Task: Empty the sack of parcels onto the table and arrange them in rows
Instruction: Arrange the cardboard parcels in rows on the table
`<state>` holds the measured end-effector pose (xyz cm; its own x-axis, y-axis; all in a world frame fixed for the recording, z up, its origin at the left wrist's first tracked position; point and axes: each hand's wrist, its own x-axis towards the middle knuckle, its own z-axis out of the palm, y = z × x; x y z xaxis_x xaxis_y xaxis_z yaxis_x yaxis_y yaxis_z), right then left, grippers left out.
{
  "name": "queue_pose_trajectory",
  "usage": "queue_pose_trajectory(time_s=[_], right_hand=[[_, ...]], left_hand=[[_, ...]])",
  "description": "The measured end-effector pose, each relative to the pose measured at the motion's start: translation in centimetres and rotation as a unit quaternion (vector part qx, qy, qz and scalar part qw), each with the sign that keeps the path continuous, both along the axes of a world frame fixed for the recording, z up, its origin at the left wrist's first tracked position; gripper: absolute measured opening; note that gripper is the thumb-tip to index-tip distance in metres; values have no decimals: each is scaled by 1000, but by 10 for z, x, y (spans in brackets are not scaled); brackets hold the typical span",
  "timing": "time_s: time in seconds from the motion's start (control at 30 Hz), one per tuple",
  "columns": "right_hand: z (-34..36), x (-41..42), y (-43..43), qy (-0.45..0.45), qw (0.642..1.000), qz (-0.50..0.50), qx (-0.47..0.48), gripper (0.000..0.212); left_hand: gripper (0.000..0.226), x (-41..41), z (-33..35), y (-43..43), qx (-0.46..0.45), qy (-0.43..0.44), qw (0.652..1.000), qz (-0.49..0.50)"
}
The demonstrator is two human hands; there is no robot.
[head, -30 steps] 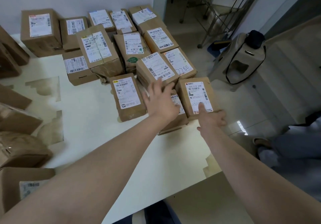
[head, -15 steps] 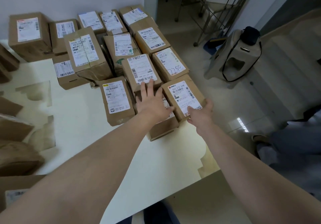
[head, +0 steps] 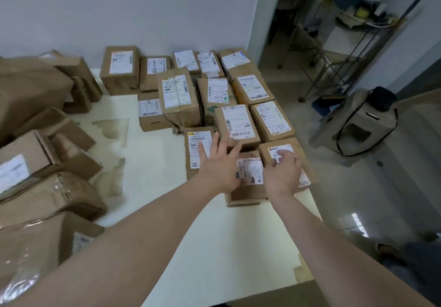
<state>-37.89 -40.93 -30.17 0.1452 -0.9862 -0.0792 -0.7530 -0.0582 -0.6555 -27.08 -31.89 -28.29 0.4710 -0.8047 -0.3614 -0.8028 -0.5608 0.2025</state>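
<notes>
The arranged parcels (head: 181,97) are set in rows over the far right corner of the bench (head: 214,247), and the nearest row, of three, is being worked on. The middle parcel (head: 250,174) of that row is found directly ahead of the hands and between them, with its long axis running from the near edge towards the far edge. Its near end is seen to jut closer to the near edge than those of its neighbours. The coming move is therefore judged to be a push away from the person until the ends are level. Both hands are about equally near it.

The left hand (head: 220,166) is held open, with fingers straight and spread. It is laid partly over the middle parcel and reaches onto the left parcel (head: 194,149) beside it. The right hand (head: 284,175) is rested on the right parcel (head: 274,145), which is placed just beside the right edge. Its fingers are bent over the label, but through the blur it cannot be told whether anything is gripped. A loose heap of unsorted parcels (head: 47,192) is left along the left edge.
</notes>
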Motion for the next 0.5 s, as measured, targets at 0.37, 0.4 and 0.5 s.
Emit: queue_pose_trajectory(time_s=[0.37, 0.4, 0.5], right_hand=[[29, 161, 123, -90, 899, 276, 328, 9], [34, 175, 138, -84, 892, 294, 334, 9], [43, 218, 180, -94, 870, 335, 350, 13]], left_hand=[[70, 156, 77, 170, -40, -124, 937, 323], [70, 171, 81, 188, -49, -126, 926, 354], [68, 214, 85, 240, -70, -130, 886, 440]])
